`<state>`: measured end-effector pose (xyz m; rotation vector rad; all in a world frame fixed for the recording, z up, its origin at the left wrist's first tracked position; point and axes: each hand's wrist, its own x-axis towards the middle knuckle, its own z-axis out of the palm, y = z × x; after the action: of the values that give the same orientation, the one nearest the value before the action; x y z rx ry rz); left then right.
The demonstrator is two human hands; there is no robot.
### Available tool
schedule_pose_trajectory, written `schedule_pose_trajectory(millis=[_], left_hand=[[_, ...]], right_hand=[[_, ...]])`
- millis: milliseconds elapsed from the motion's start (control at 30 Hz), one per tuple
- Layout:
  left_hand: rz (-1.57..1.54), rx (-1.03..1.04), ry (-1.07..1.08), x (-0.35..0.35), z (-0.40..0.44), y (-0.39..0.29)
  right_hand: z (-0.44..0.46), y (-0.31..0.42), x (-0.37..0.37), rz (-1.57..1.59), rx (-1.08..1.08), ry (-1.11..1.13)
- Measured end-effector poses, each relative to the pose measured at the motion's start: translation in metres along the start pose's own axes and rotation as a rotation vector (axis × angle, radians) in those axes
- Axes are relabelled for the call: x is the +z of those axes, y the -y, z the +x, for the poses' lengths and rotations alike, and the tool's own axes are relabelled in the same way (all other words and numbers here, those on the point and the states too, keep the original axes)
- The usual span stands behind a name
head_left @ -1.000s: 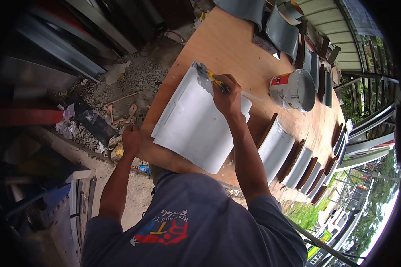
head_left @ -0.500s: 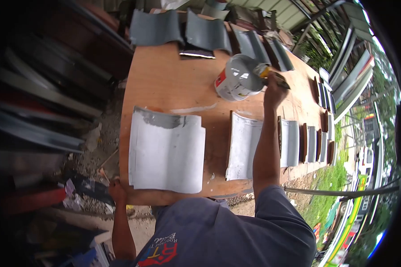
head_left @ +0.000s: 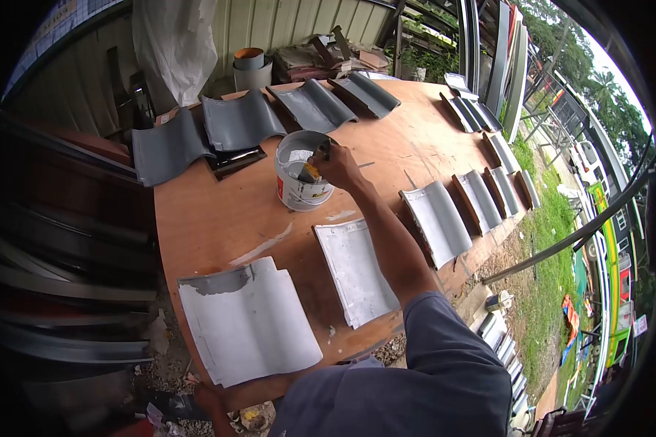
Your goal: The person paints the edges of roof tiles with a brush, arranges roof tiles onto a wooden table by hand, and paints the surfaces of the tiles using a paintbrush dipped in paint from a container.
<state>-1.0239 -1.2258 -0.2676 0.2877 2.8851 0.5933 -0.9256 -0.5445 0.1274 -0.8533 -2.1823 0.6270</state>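
My right hand (head_left: 337, 167) is wrapped round the handle of a paintbrush (head_left: 310, 172), its head down inside a paint bucket (head_left: 306, 200). Grey paint shows within the bucket, which stands on a wooden board table (head_left: 270, 218). Closest to my body lies a wavy white roof tile (head_left: 248, 328), with a patch of wet grey paint along its far left edge. A second whitish roof tile (head_left: 357, 273) rests beside it, under my forearm. Low at the table's near left edge is my left hand (head_left: 210, 398), dim and partly hidden, its fingers unclear.
Dark grey tiles (head_left: 244, 120) line the table's far side. More pale tiles (head_left: 437, 218) sit along the right. Stacked curved panels (head_left: 73, 313) stand close on the left. A slanting pole (head_left: 561, 244) crosses at right, over grass (head_left: 525, 291).
My right hand has lowered the brush from above the bucket's rim into the bucket. The view has turned, bringing more of the far wall and right-hand tiles into sight.
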Motion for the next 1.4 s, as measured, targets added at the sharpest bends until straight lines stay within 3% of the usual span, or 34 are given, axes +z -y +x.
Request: schedule_pose_trajectory(millis=[33,67,167,233,267,300,367,433,467,500,533,567,600,667,700,733,767,800,833,933,1033,1167,1300,1367,1400], left_hand=[[0.049,0.074,-0.031,0.003,0.000,0.003],[0.099,0.143,-0.060,0.006,-0.001,0.008],[0.115,0.095,0.008,0.009,-0.002,0.011],[0.098,0.108,0.014,0.001,-0.004,0.007],[0.133,0.048,-0.023,0.008,-0.001,0.008],[0.132,0.079,-0.010,-0.009,-0.006,-0.009],[-0.196,-0.154,-0.010,-0.009,-0.004,-0.014],[-0.084,-0.114,0.002,-0.009,-0.003,-0.011],[-0.334,-0.264,0.022,-0.021,-0.007,-0.031],[-0.588,-0.414,0.039,-0.030,-0.010,-0.043],[-0.588,-0.426,0.034,-0.034,-0.011,-0.045],[-0.662,-0.439,-0.015,-0.039,-0.013,-0.046],[-0.735,-0.448,-0.068,-0.042,-0.013,-0.045],[-0.679,-0.366,-0.208,-0.051,0.008,-0.013],[-0.565,-0.392,-0.344,-0.089,0.017,-0.033],[-0.842,-0.342,-0.170,-0.136,0.036,-0.030],[-1.125,-0.270,-0.323,-0.194,0.041,-0.073],[-1.084,-0.007,-0.346,-0.257,0.048,-0.094],[-1.325,0.259,-0.321,-0.320,0.052,-0.125],[-1.316,0.919,-0.195,-0.484,0.036,-0.171],[-1.102,1.321,-0.098,-0.537,-0.011,-0.195],[-0.884,1.392,0.014,-0.508,-0.055,-0.216],[-0.853,1.315,-0.016,-0.481,-0.072,-0.215],[-0.844,1.286,-0.035,-0.477,-0.073,-0.213],[-0.851,1.263,-0.053,-0.471,-0.077,-0.210]], right_hand=[[-0.001,0.004,-0.002,-0.025,-0.005,0.043],[-0.003,0.006,-0.008,0.085,0.159,0.022],[-0.010,-0.022,-0.005,0.183,0.051,-0.345],[-0.017,-0.045,-0.005,0.079,0.116,-0.365],[-0.015,-0.082,0.002,0.157,0.138,-0.407],[-0.028,-0.067,-0.003,0.353,0.271,-0.437],[-0.041,-0.063,-0.001,0.700,0.479,-0.511],[-0.056,-0.070,-0.002,1.017,0.609,-0.531],[-0.063,-0.077,-0.003,1.211,0.625,-0.534],[-0.070,-0.084,-0.003,1.210,0.632,-0.521],[-0.077,-0.092,-0.003,1.350,0.687,-0.550],[-0.083,-0.099,-0.003,1.491,0.744,-0.577],[-0.095,-0.103,-0.004,1.533,0.751,-0.470],[-0.122,-0.086,-0.001,1.528,0.762,-0.418],[-0.139,-0.076,0.001,1.515,0.770,-0.379],[-0.157,-0.063,0.005,1.474,0.754,-0.303],[-0.171,-0.050,0.011,1.431,0.732,-0.225],[-0.184,-0.039,0.020,1.363,0.713,-0.134],[-0.196,-0.026,0.028,1.239,0.698,-0.059],[-0.219,0.012,0.053,0.916,0.511,0.177],[-0.220,0.037,0.077,0.663,0.261,0.276],[-0.212,0.046,0.099,0.174,-0.115,0.350],[-0.191,0.056,0.092,0.147,-0.244,0.251],[-0.193,0.069,0.086,0.342,-0.162,0.299],[-0.190,0.060,0.093,0.303,-0.266,0.240]])
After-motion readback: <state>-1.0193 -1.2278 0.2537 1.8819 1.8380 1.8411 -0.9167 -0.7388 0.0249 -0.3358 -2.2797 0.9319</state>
